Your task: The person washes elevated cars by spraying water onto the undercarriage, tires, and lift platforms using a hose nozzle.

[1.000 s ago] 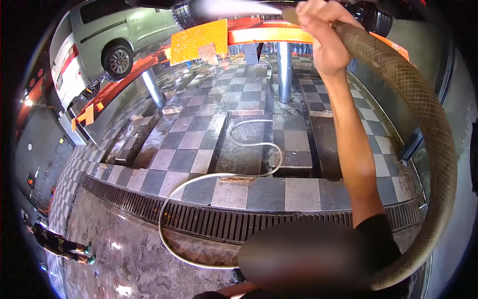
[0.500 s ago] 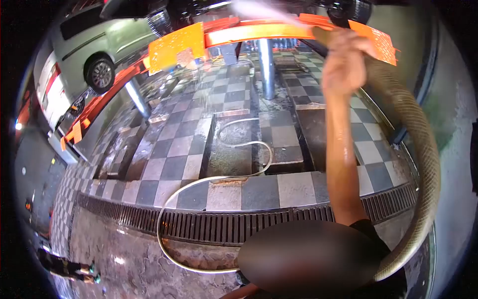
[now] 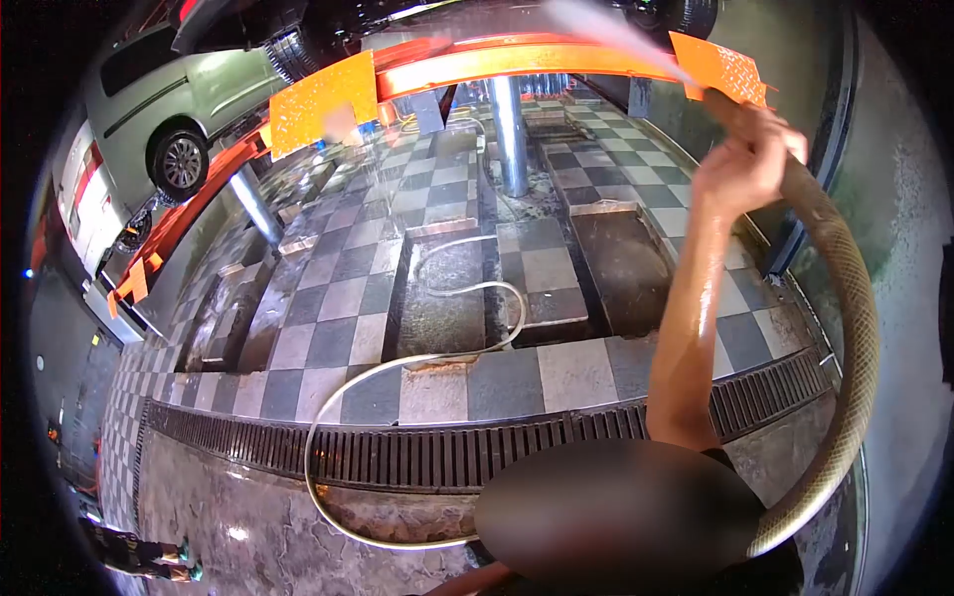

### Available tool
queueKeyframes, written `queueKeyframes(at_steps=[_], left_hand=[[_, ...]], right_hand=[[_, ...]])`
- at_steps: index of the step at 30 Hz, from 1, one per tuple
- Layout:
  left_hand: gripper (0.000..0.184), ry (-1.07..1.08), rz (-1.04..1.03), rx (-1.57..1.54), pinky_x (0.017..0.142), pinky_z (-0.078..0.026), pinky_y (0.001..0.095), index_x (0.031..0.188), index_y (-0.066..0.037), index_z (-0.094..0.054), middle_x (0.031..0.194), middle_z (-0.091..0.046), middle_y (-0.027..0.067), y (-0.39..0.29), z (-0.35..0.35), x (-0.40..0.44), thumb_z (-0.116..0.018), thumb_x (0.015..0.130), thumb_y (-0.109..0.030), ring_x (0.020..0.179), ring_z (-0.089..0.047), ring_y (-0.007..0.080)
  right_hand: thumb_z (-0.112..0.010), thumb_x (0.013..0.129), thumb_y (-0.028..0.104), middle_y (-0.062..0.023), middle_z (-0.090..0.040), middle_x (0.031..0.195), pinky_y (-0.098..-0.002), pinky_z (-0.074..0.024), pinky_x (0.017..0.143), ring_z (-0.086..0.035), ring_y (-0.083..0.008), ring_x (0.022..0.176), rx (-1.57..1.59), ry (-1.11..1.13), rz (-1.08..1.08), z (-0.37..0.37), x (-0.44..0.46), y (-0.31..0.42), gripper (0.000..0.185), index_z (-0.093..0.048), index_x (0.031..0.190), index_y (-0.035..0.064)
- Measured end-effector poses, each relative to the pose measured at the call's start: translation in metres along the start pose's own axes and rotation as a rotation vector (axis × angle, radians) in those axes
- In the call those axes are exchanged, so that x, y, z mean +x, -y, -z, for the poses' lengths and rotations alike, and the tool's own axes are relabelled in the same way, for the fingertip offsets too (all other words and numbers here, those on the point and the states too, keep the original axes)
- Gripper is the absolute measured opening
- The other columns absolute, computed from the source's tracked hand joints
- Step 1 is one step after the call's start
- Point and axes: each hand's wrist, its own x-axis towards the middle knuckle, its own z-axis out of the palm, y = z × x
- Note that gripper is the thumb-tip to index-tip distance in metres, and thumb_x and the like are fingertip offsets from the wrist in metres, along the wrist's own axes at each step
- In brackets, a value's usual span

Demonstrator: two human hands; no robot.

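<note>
My right hand (image 3: 745, 167) is raised at the upper right, its fingers wrapped round the front end of a thick ribbed hose (image 3: 857, 343). A pale spray (image 3: 621, 38) leaves the nozzle (image 3: 717, 105) toward the upper left, across an orange lift beam (image 3: 527, 62) and toward the underside of a raised dark vehicle (image 3: 373, 22). From my hand the hose curves down along the right side. My forearm looks wet. Part of my left forearm (image 3: 482, 578) shows at the bottom edge, but my left hand is out of sight.
A silver van (image 3: 189, 84) stands raised at the upper left. Metal posts (image 3: 507, 139) rise from the checkered floor, which has sunken pits (image 3: 621, 268). A thin pale hose (image 3: 333, 397) crosses a drain grate (image 3: 397, 455). Another person's legs (image 3: 159, 568) show at the lower left.
My right hand has moved right and down with the nozzle, and the spray has shifted rightward. The view has turned, so the lift and vehicles appear farther left. The other person appears lower.
</note>
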Motion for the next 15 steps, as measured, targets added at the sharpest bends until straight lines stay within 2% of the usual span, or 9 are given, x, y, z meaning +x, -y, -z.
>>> queueKeyframes(at_steps=[2,4,5,7,8,10,11,13,15], left_hand=[[0.042,-0.027,-0.036,0.066,0.07,-0.047,0.0396,0.091,-0.001,-0.064,0.077,-0.064,0.0178,0.0,0.001,0.005,-0.059,0.051,-0.016,0.076,-0.061,0.0335],[0.04,0.177,0.055,0.037,0.07,-0.046,0.04,0.089,0.0,-0.063,0.078,-0.063,0.0184,0.007,-0.001,0.012,-0.06,0.053,-0.017,0.077,-0.061,0.0338],[0.04,0.183,0.054,0.036,0.07,-0.046,0.04,0.089,0.0,-0.063,0.078,-0.063,0.0184,0.008,-0.002,0.011,-0.06,0.053,-0.017,0.077,-0.061,0.0338],[0.038,0.213,0.101,-0.169,0.069,-0.046,0.0401,0.087,0.0,-0.063,0.078,-0.063,0.019,-0.002,0.008,0.009,-0.06,0.054,-0.018,0.077,-0.061,0.0336],[0.038,0.203,0.098,-0.171,0.069,-0.046,0.0401,0.087,0.0,-0.063,0.078,-0.063,0.019,-0.005,0.009,0.006,-0.06,0.054,-0.018,0.077,-0.061,0.0336],[0.039,0.071,0.057,-0.01,0.07,-0.046,0.0392,0.089,0.0,-0.063,0.079,-0.063,0.0187,-0.015,0.015,-0.001,-0.06,0.054,-0.017,0.077,-0.061,0.0331],[0.039,0.056,0.055,-0.007,0.07,-0.046,0.0392,0.089,0.0,-0.063,0.079,-0.063,0.0187,-0.025,0.02,-0.005,-0.06,0.054,-0.017,0.077,-0.061,0.0331],[0.039,0.113,0.057,-0.222,0.072,-0.047,0.0387,0.09,0.0,-0.063,0.08,-0.064,0.0183,-0.058,0.042,-0.006,-0.06,0.055,-0.017,0.079,-0.062,0.0321],[0.039,0.114,0.133,-0.133,0.072,-0.047,0.0388,0.091,0.0,-0.063,0.081,-0.064,0.018,-0.031,0.024,0.0,-0.06,0.056,-0.016,0.079,-0.062,0.0318]], right_hand=[[-0.044,0.079,-0.003,-0.0128,-0.055,0.074,-0.0374,-0.0458,0.074,-0.054,-0.0213,0.071,0.022,0.234,-0.009,-0.011,-0.02,0.006,0.009,-0.045,0.072,0.0013],[-0.045,0.082,0.001,-0.0113,-0.052,0.073,-0.04,-0.0443,0.077,-0.052,-0.0205,0.072,0.171,0.388,-0.079,-0.024,-0.034,0.012,0.004,-0.045,0.078,0.0021],[-0.045,0.082,0.001,-0.0113,-0.052,0.073,-0.04,-0.0443,0.077,-0.052,-0.0205,0.072,0.165,0.388,-0.076,-0.022,-0.034,0.017,0.004,-0.045,0.078,0.0021],[-0.046,0.083,0.007,-0.0093,-0.048,0.072,-0.0407,-0.0426,0.077,-0.048,-0.0193,0.072,0.167,0.35,-0.111,-0.027,-0.036,0.022,0.005,-0.043,0.08,0.004],[-0.045,0.083,0.01,-0.008,-0.045,0.07,-0.0393,-0.0413,0.075,-0.045,-0.019,0.069,0.142,0.187,-0.126,-0.032,-0.038,0.021,0.008,-0.042,0.079,0.0049],[-0.045,0.083,0.009,-0.0076,-0.043,0.068,-0.0384,-0.0401,0.075,-0.043,-0.0188,0.067,0.17,0.11,-0.101,-0.036,-0.04,0.017,0.007,-0.041,0.078,0.0057],[-0.045,0.083,0.009,-0.0076,-0.043,0.068,-0.0384,-0.0401,0.075,-0.043,-0.0188,0.067,0.184,0.111,-0.109,-0.039,-0.045,0.018,0.007,-0.041,0.078,0.0057],[-0.044,0.083,0.007,-0.0063,-0.041,0.064,-0.038,-0.0386,0.075,-0.041,-0.0188,0.065,0.316,0.243,-0.224,-0.055,-0.054,0.026,0.009,-0.04,0.075,0.0064],[-0.045,0.082,0.006,-0.0058,-0.04,0.063,-0.0383,-0.0379,0.075,-0.041,-0.0187,0.065,0.338,0.306,-0.223,-0.07,-0.059,0.026,0.01,-0.039,0.074,0.0066]])
